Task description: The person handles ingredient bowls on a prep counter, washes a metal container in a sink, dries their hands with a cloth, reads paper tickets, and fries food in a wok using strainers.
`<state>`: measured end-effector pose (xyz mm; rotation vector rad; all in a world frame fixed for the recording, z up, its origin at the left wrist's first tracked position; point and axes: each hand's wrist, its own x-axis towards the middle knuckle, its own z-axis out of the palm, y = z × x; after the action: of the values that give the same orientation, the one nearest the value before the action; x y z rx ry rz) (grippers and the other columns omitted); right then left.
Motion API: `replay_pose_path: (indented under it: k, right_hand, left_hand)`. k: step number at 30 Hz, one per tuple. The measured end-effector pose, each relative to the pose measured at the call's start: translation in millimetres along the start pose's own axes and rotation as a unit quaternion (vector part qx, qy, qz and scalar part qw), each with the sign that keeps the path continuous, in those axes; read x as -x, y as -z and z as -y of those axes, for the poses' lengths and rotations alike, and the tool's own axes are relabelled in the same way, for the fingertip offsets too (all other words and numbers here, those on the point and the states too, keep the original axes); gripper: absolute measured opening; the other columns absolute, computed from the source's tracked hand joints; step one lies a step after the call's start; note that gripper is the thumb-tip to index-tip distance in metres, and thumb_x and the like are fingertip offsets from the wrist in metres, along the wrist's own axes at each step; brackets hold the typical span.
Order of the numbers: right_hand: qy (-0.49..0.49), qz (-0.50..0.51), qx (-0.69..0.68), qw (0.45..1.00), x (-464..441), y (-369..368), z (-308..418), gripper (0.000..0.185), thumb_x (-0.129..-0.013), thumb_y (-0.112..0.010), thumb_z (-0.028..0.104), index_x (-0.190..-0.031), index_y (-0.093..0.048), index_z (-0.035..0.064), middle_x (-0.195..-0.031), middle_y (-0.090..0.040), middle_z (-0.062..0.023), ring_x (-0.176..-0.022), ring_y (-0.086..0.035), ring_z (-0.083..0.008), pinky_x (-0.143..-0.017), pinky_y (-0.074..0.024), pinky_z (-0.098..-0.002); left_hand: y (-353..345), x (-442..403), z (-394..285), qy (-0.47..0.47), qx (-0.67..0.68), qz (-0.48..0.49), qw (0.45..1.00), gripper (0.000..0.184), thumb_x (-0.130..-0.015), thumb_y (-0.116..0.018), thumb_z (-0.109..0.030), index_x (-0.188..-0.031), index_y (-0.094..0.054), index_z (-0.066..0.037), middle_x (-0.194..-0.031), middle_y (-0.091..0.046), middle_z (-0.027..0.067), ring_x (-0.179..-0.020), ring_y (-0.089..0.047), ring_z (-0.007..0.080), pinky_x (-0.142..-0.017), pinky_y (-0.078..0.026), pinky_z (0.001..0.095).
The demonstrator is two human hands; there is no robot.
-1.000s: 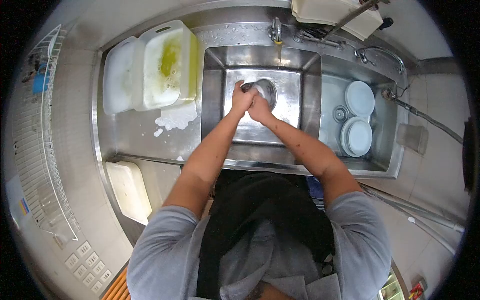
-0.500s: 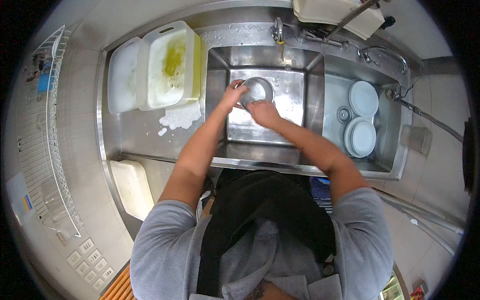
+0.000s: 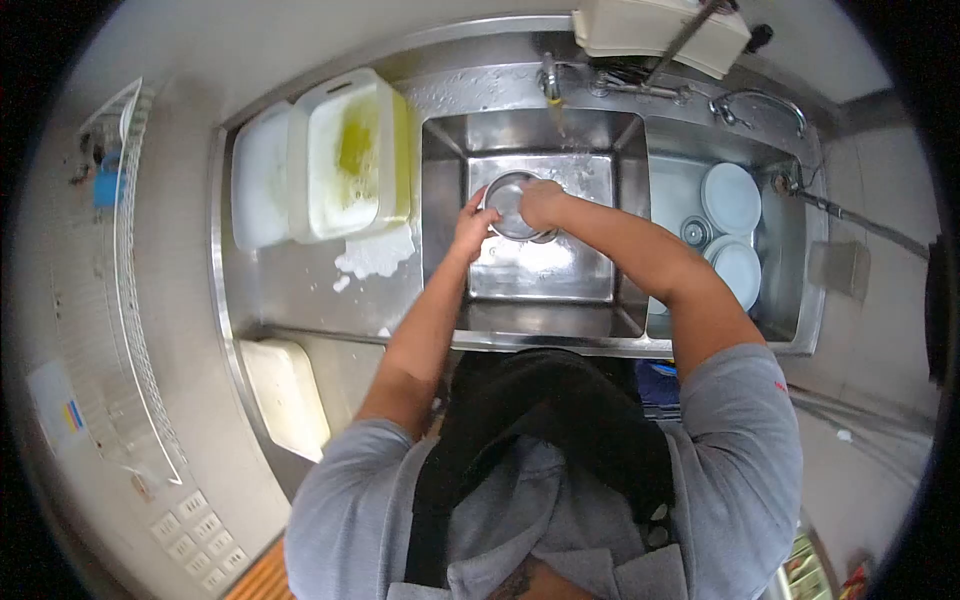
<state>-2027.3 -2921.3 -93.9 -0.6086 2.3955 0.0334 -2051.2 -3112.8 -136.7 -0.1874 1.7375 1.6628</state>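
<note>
A round metal bowl [image 3: 512, 212] is held over the middle sink basin [image 3: 540, 320], its inside facing up. My left hand [image 3: 473, 226] is closed on the bowl's left side, the thumb over the rim. Against the bowl's upper right side rests my right hand [image 3: 541, 204], its fingers bunched and reaching inward over the rim. Anything between those fingers is hidden. Beyond the basin, a tap [image 3: 550, 80] points down toward it.
On the left drainboard stands a white tub [image 3: 305, 190] of foamy yellowish liquid, beside another whitish container [image 3: 258, 180]. Foam [image 3: 375, 255] lies in front. The right basin [image 3: 780, 300] holds white plates [image 3: 730, 198]. A wire rack [image 3: 130, 300] hangs at far left.
My right hand has moved from the bowl's near rim to its upper right side. My left hand still grips the left side. The whole view has shifted slightly.
</note>
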Motion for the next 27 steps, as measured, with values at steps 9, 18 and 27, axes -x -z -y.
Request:
replay_pose_path:
  k: [9,18,27]
  right_hand:
    - [-0.055,-0.103,-0.369,0.922,-70.3,-15.4,12.8,0.042,-0.09,-0.051,0.034,-0.109,-0.072,0.0019,-0.114,-0.068,-0.0213,-0.11,-0.064,-0.0328,-0.096,-0.0467,-0.0431]
    - [0.072,-0.101,-0.333,0.935,23.1,-13.4,14.4,0.043,-0.086,-0.059,0.037,-0.118,-0.067,0.0092,-0.113,-0.068,-0.0208,-0.102,-0.065,-0.0383,-0.085,-0.0522,-0.044]
    - [-0.05,-0.37,-0.569,0.733,28.0,-28.0,-69.0,0.041,-0.078,-0.077,0.035,-0.103,-0.072,0.002,-0.097,-0.072,-0.0191,-0.089,-0.07,-0.0314,-0.08,-0.0533,-0.0364]
  left_hand:
    - [-31.4,-44.5,29.6,-0.134,0.062,-0.113,0.983,0.047,-0.093,-0.06,-0.027,-0.131,-0.055,0.001,-0.114,-0.065,0.0112,-0.097,-0.062,0.0194,-0.078,-0.051,0.0328]
    - [-2.9,-47.1,-12.4,0.206,-0.085,0.032,0.974,0.056,-0.095,-0.054,-0.047,-0.137,-0.051,-0.01,-0.129,-0.057,0.0186,-0.108,-0.06,0.0354,-0.082,-0.049,0.0586]
    - [-49.2,-53.3,-9.7,0.05,0.189,0.035,0.98,0.036,-0.101,-0.05,-0.027,-0.125,-0.06,-0.003,-0.112,-0.066,0.0088,-0.096,-0.064,0.0195,-0.077,-0.052,0.0409]
